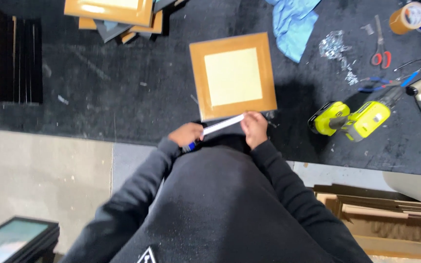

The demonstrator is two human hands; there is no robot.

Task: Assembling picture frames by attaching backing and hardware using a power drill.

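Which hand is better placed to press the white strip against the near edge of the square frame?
Probably the right hand: it sits on the white strip at the frame edge, while the left hand holds the strip's far end, off the frame.

Even, moderately bright overhead light is seen, with glare on the stacked frames (108, 10), a shadow beside the drill (351, 119), and softened edges.

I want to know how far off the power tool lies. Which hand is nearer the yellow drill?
The right hand is nearer: the yellow drill lies on the black mat out to its right, apart from it. The left hand is farther, on the other end of the white strip.
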